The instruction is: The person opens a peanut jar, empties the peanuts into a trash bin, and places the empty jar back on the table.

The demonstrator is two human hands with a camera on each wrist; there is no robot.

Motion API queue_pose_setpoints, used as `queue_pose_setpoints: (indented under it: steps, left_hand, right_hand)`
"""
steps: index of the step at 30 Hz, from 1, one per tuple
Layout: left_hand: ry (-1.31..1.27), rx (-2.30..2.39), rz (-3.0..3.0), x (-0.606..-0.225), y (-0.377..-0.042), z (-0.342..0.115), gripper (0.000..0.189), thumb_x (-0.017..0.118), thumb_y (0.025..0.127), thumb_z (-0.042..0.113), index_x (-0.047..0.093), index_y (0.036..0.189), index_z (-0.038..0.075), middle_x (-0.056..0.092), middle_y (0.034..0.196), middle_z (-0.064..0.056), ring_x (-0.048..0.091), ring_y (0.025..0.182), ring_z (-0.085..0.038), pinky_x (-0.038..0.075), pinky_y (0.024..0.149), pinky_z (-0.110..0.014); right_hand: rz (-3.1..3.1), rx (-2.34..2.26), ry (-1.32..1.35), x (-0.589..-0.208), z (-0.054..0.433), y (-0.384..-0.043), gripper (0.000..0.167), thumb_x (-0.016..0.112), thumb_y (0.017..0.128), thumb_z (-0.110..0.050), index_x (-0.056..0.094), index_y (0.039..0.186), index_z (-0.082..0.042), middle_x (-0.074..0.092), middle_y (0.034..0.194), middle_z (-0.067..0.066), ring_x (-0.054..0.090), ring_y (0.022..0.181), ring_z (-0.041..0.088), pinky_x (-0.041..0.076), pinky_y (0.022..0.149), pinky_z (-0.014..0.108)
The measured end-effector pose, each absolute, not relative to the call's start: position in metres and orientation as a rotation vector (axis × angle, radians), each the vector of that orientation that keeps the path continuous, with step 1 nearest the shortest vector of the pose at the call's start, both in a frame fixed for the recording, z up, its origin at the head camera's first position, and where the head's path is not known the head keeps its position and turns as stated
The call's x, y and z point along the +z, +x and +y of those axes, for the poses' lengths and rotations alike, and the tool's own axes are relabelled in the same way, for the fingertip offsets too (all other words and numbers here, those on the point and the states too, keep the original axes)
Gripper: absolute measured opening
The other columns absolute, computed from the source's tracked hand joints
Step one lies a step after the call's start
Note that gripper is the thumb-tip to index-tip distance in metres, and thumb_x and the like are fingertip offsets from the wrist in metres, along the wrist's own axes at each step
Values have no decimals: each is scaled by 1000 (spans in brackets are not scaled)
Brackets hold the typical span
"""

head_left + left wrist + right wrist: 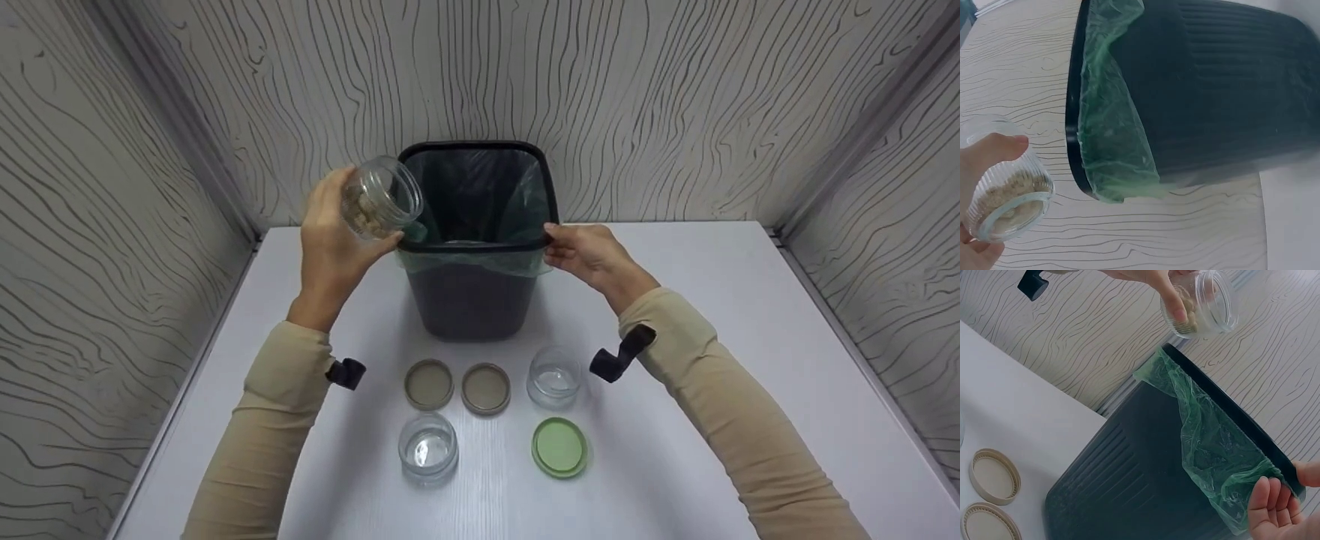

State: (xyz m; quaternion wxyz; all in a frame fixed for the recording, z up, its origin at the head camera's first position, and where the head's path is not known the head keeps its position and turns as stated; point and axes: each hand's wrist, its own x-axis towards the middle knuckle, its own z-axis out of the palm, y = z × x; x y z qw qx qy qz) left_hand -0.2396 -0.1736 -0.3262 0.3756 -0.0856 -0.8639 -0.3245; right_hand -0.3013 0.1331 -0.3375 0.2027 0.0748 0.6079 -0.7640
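Observation:
My left hand point(330, 232) grips a clear glass jar point(381, 196), tilted with its open mouth toward the trash bin. Pale beige lumps point(1013, 197) lie in the jar; what they are I cannot tell. The black trash bin point(476, 300) stands upright, lined with a green plastic bag point(1213, 439) folded over its rim. In the right wrist view the jar point(1216, 304) is above the rim and apart from it. My right hand point(592, 255) pinches the bin's near right rim and the bag, thumb on top and fingers curled beneath.
Two beige lids point(428, 384) lie side by side before the bin. A glass jar point(555, 375) stands right of them, another jar point(428, 448) nearer, and a green lid point(559, 447) lies at the front right. Behind the white table point(712, 315) rises a wood-patterned wall point(637, 112).

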Motion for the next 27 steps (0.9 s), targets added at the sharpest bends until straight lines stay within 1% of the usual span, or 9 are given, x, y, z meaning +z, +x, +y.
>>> queue_pose_setpoints:
  steps: [3, 9, 13, 19, 24, 27]
  left_hand:
    - [-231, -761, -2243, -325, -243, -174, 84, 88, 66, 13, 46, 136, -2, 50, 138, -22, 46, 133, -35, 41, 116, -43]
    - [-257, -667, -2255, -324, -251, -178, 80, 87, 65, 9, 48, 134, -2, 52, 135, -24, 49, 130, -37, 46, 111, -46]
    - [-289, -583, -2260, -323, -254, -181, 77, 85, 67, 7, 48, 134, -3, 52, 133, -24, 49, 129, -37, 45, 113, -45]
    - [-406, -396, -2298, -320, -259, -184, 78, 85, 67, 4, 47, 134, -6, 53, 134, -23, 48, 130, -38, 42, 115, -44]
    - [-408, -377, -2328, -316, -260, -185, 77, 83, 69, 3, 45, 135, -6, 52, 136, -23, 48, 131, -38, 43, 114, -45]
    - [-402, -377, -2337, -316, -260, -184, 78, 84, 68, 2, 45, 135, -6, 52, 136, -23, 48, 131, -38, 43, 114, -45]
  right_hand:
    - [1709, -2131, 206, -338, 134, -301, 9, 57, 95, -9, 60, 87, -6, 59, 74, -1, 56, 71, 11, 55, 71, 22]
    - [1724, -2114, 185, -338, 134, -301, 11, 55, 96, -11, 60, 87, -7, 59, 74, -2, 57, 71, 10, 56, 71, 20]
    - [1709, -2121, 189, -337, 134, -301, 14, 56, 96, -10, 61, 83, -8, 59, 73, -2, 57, 71, 10, 56, 72, 21]
    - [1716, -2113, 203, -338, 134, -300, 11, 56, 96, -10, 59, 86, -7, 59, 75, -1, 57, 72, 10, 56, 71, 21]
    - [1701, -2129, 204, -338, 134, -300, 11, 56, 95, -10, 60, 85, -6, 59, 74, -1, 57, 71, 11, 56, 71, 22]
    - [1703, -2128, 201, -337, 135, -300, 11, 56, 95, -11, 59, 86, -6, 59, 75, -1, 57, 72, 11, 56, 71, 22]
